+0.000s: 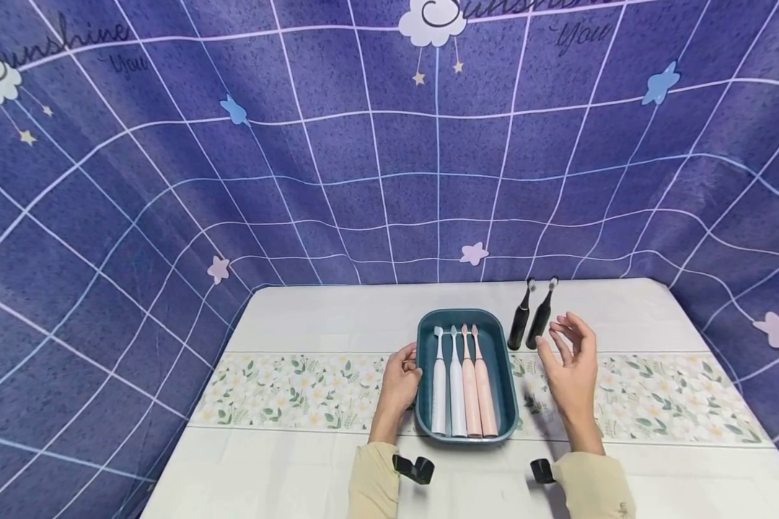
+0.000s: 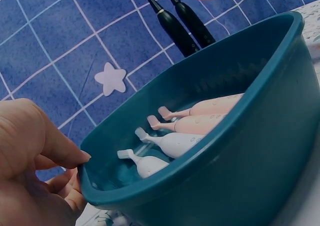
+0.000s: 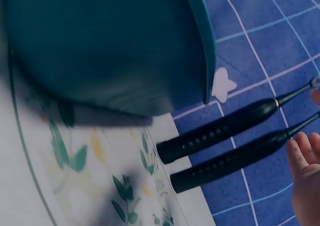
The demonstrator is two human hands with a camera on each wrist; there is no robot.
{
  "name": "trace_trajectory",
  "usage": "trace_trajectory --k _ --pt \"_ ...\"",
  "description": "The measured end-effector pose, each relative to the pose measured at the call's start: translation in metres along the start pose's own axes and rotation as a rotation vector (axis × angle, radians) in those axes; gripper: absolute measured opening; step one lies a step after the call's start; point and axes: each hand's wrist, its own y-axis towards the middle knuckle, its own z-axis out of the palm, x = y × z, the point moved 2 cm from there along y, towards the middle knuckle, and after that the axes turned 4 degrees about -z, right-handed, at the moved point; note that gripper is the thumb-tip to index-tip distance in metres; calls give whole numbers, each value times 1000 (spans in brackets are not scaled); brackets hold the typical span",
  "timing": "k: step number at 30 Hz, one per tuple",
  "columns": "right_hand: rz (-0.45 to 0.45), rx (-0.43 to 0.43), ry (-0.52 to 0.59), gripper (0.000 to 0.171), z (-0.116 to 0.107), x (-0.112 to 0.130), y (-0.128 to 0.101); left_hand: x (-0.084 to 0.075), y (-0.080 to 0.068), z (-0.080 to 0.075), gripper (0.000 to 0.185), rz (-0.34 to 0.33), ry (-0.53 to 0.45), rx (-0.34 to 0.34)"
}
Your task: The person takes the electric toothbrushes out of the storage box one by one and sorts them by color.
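A teal bin (image 1: 511,404) holds two white electric toothbrushes (image 1: 456,396) and two pink electric toothbrushes (image 1: 485,396), lying side by side with heads toward the far end. My left hand (image 1: 399,382) pinches the bin's left rim between thumb and fingers; the left wrist view shows the thumb (image 2: 75,156) over the edge. Beyond the bin's right side, two black electric toothbrushes (image 1: 520,324) stand upright on their bases. My right hand (image 1: 571,367) is raised beside them, fingers bent and spread with nothing between them. In the right wrist view its fingertips (image 3: 296,153) come close to the nearer brush's neck.
Under the bin lies a white table cover (image 1: 298,468) with a band of printed flowers (image 1: 285,389). A blue gridded curtain (image 1: 337,158) with star and cloud prints rises behind and at both sides. Black wrist straps (image 1: 415,470) sit over beige sleeves.
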Motion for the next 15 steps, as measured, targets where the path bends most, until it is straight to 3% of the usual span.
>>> trace_trajectory --k 15 --pt "33 148 -53 62 34 8 -23 0 0 1 52 2 -7 -6"
